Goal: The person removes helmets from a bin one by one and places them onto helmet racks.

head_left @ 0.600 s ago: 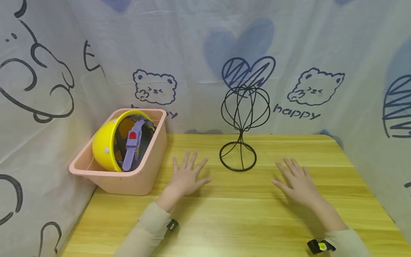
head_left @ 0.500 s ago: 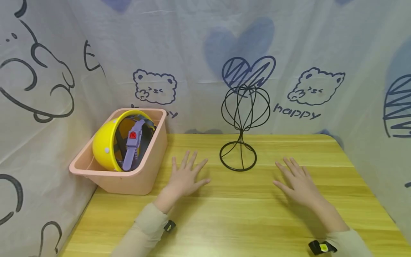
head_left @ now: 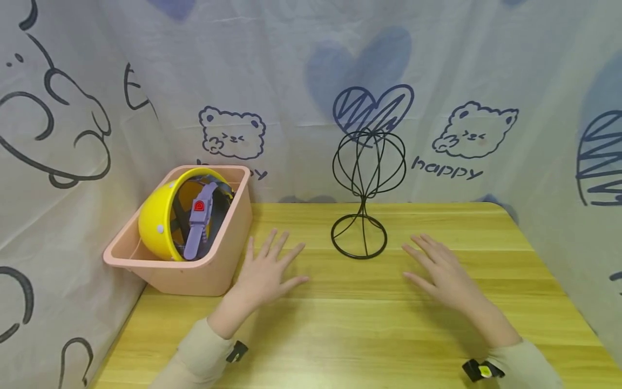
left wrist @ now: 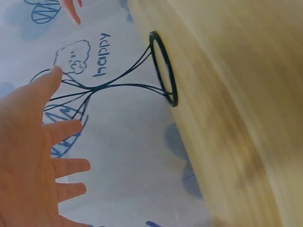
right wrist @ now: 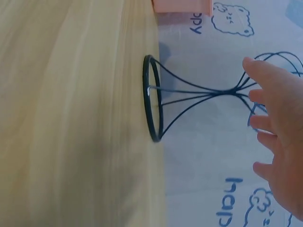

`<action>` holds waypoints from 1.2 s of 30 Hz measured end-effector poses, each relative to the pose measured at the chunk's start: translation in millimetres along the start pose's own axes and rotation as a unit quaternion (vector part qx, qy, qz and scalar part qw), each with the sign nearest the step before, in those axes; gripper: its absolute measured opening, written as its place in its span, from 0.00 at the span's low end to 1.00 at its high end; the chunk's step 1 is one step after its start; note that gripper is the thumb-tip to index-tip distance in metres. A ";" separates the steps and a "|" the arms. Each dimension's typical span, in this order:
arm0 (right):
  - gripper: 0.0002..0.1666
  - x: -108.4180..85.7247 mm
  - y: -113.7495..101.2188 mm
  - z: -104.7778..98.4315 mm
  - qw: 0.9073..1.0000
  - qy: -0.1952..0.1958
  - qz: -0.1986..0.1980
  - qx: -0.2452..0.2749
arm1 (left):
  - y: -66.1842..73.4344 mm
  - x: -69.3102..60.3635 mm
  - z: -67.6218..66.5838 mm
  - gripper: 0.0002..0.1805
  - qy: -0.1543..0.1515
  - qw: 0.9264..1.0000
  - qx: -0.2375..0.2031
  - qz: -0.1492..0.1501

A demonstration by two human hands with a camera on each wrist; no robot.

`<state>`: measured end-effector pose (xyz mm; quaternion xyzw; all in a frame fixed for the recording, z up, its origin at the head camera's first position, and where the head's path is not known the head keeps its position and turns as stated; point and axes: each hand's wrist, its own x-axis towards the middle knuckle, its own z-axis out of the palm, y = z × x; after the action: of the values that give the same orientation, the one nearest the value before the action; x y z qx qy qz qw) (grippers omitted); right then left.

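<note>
Palm down over the table, my left hand (head_left: 264, 278) has its fingers spread and holds nothing; it is just right of the pink tub (head_left: 214, 278). Inside that tub a yellow hard hat (head_left: 156, 224) lies on its side, its hollow facing right, with a lilac strap-like piece bearing a red button (head_left: 199, 206) across the opening. A black wire stand (head_left: 363, 201) with a round cage top stands upright between and beyond my hands. My right hand (head_left: 442, 275) hovers to the stand's right, fingers extended, touching nothing. Both wrist views show the stand apart from the hands.
The wood-grain table (head_left: 340, 335) reaches back to a pale printed curtain (head_left: 291, 108) that closes off the back and both sides. The tub stands against the left side. Small black wrist devices (head_left: 237, 351) sit at both cuffs.
My left hand has shifted left and slightly nearer to me, closer to the tub. The right hand has drifted slightly left. Stand, tub and hard hat stay put.
</note>
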<state>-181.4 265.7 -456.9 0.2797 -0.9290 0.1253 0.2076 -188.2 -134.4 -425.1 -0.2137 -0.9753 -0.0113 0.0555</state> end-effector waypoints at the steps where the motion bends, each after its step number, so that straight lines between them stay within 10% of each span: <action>1: 0.36 2.7 -1.1 -0.2 1.000 0.005 -0.009 -0.002 | -0.3 -1.8 -2.2 0.41 0.004 1.000 0.000 0.000; 25: 0.34 61.4 -37.1 -0.6 0.989 0.050 -0.136 0.011 | -28.7 -56.0 -58.0 0.39 0.130 0.991 0.022 -0.035; 36: 0.34 83.4 -48.7 -2.5 0.984 0.059 -0.164 0.032 | -49.2 -81.5 -58.5 0.41 0.274 0.962 0.011 -0.024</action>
<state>-215.9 188.0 -411.0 0.4266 -0.8522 0.1358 0.2708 -129.2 -215.6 -376.2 -0.1785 -0.9278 -0.0597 0.3222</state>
